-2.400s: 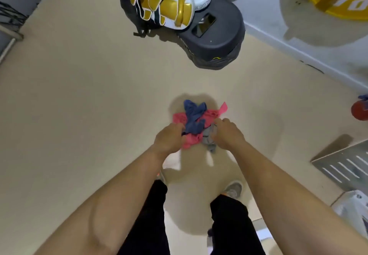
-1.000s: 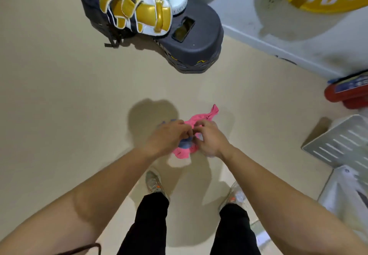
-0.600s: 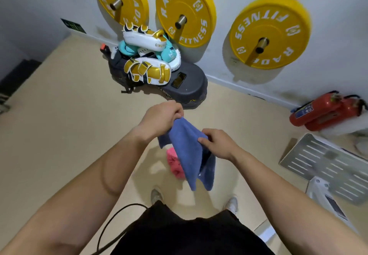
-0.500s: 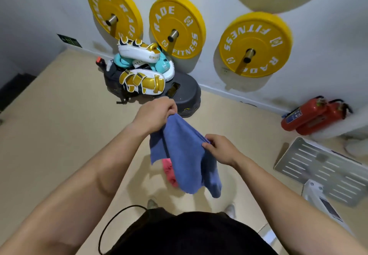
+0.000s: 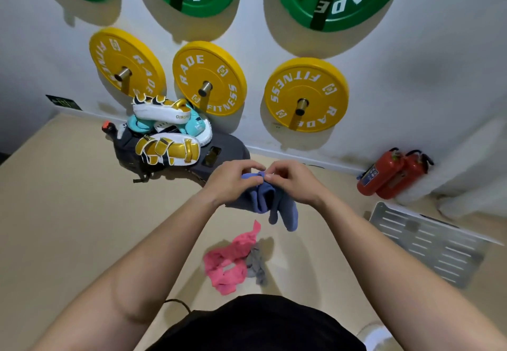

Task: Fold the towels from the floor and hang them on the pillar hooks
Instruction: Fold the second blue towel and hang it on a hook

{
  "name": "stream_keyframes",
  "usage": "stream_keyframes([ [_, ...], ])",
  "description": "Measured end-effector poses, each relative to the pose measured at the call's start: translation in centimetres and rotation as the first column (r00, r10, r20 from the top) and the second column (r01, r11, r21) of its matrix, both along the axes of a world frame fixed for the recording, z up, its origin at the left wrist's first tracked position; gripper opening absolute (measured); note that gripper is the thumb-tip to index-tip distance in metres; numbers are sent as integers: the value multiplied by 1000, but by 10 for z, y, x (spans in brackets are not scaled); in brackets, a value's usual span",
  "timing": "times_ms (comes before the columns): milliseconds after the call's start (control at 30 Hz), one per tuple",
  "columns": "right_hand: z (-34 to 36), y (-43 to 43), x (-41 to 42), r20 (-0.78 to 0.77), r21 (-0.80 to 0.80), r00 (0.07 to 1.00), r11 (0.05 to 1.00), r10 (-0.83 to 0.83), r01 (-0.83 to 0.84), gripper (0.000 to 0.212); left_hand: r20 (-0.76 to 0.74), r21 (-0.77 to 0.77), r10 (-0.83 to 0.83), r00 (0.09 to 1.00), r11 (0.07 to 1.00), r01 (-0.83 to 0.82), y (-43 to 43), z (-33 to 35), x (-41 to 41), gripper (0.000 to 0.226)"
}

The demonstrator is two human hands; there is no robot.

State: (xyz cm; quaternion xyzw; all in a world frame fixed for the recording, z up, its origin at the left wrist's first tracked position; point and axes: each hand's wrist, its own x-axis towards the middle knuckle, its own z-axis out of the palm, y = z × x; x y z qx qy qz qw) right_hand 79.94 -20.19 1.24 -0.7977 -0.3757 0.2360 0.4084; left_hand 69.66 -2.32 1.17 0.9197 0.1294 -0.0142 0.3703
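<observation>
Both hands up at chest level, close together. Left hand point(image 5: 233, 183) and right hand point(image 5: 293, 183) each have curled fingers pinching the top edge of the blue terry towel point(image 5: 263, 199); fingertips nearly meet. The towel hangs bunched below them, its lower corners loose, off the floor. The crumpled pink towel point(image 5: 227, 263) and small grey towel point(image 5: 256, 264) lie touching on the beige floor point(image 5: 82, 227), just in front of the person. Wide bare floor to the left. Ahead, the gold-and-white boxing pad pile point(image 5: 167, 136) sits against the wall under the yellow weight plates point(image 5: 210, 79). To the right are the red fire extinguishers point(image 5: 389, 175) and a slotted metal panel point(image 5: 428, 243).
</observation>
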Motion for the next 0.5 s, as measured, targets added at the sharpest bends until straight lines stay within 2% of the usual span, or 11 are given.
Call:
stream_keyframes([
  [67,2,-1,10,-24,23,999,999,-37,38,13,27,-24,18,999,1000,-18,-1,2,9,7],
  [200,-3,-8,21,-23,33,998,997,-66,67,11,38,-23,30,999,999,-29,10,8,20,5],
  [333,-1,-5,22,-42,73,998,996,-47,50,18,-26,-67,-99,995,993,98,5,11,30,27],
  [433,-4,-4,26,-66,83,990,988,-123,128,12,16,-68,-40,999,997,41,0,8,36,12],
  [500,-8,-8,29,-74,64,979,978,-192,196,5,44,-44,9,999,999,-7,2,9,39,10],
])
